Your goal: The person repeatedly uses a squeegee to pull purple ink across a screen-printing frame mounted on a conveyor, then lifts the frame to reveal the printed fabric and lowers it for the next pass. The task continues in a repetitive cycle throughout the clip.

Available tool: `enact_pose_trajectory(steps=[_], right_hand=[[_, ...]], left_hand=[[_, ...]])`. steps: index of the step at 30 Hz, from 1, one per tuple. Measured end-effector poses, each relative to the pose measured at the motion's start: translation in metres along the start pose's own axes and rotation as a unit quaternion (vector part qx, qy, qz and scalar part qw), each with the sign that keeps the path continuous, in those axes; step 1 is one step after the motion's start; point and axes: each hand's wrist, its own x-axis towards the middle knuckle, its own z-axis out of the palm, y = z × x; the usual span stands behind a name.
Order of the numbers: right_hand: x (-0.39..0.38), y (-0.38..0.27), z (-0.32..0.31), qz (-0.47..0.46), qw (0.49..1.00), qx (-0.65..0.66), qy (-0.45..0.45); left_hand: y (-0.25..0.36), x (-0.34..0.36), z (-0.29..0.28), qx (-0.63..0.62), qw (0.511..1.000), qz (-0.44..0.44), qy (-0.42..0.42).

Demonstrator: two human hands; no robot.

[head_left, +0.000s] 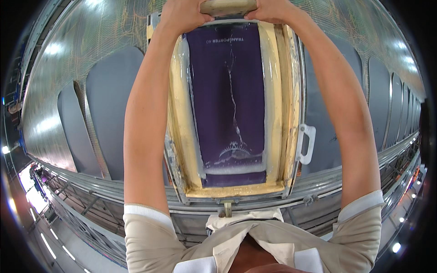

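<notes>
Both my arms reach to the far end of a screen-printing frame (293,104). There my left hand (185,16) and my right hand (273,10) are closed round the two ends of a wooden-handled squeegee (228,6), their upper parts cut off by the picture's top edge. The squeegee lies across the frame's far end. Between my arms stretches the dark purple mesh (227,95), with pale lettering, a whitish emblem near its close end and a thin whitish streak down the middle. Yellowish tape or coating (273,82) lines the frame's inner sides.
A white handle (307,144) sticks out from the frame's right side. Grey flat cut pieces (109,104) lie on the long, shiny table (50,109) to both sides. Metal rails (314,186) run along the near edge, and a small clamp (227,207) sits at the frame's near end.
</notes>
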Motion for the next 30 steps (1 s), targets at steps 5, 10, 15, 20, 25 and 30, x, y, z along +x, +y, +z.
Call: enact_pose_trajectory(steps=[5, 10, 15, 20, 25, 30], right_hand=[[-0.059, -0.031, 0.015, -0.035, 0.999, -0.002, 0.039], [-0.180, -0.088, 0.048, -0.006, 0.999, 0.030, 0.025], [-0.317, -0.174, 0.068, 0.030, 0.997, 0.052, -0.045], [-0.400, -0.213, 0.080, -0.030, 0.998, 0.060, 0.002], [-0.374, -0.141, 0.072, 0.099, 0.952, 0.053, 0.286], [-0.366, -0.060, 0.127, 0.345, 0.859, 0.182, 0.331]], left_hand=[[0.027, -0.066, 0.001, -0.006, 0.999, 0.014, 0.031], [0.078, -0.184, 0.007, -0.034, 0.999, 0.034, 0.021], [0.127, -0.334, 0.035, -0.071, 0.994, 0.069, 0.053], [0.164, -0.424, 0.041, -0.072, 0.993, 0.057, 0.074], [0.172, -0.441, 0.034, 0.043, 0.990, 0.076, 0.110], [0.174, -0.435, 0.033, -0.032, 0.992, 0.100, 0.064]])
